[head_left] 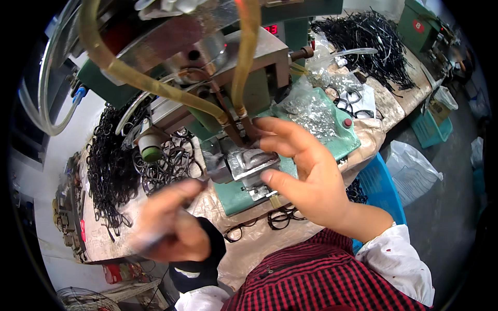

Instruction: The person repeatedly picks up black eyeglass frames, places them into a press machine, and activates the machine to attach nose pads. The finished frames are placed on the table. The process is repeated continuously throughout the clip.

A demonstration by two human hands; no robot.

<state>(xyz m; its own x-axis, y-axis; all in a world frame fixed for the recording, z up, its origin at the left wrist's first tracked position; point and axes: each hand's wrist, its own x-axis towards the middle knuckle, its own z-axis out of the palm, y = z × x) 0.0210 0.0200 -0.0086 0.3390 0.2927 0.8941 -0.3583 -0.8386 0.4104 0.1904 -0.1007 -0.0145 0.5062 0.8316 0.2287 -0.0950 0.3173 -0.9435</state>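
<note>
Brownish-covered bench (249, 259) beneath eyeglass frames (168, 165), green machine base (231, 199) and black strips (365, 44)

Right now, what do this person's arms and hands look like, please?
The right hand is bare, coming out of a white sleeve with small reddish specks. The left hand is blurry; behind it are a black cuff and some white cloth below.

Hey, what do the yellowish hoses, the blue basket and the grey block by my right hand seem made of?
The hoses look like rubber or soft plastic, semi-glossy, bending smoothly. The basket is probably matte plastic, judging by its evenly coloured thin wall. The block appears to be metal, with a grey sheen.
</note>
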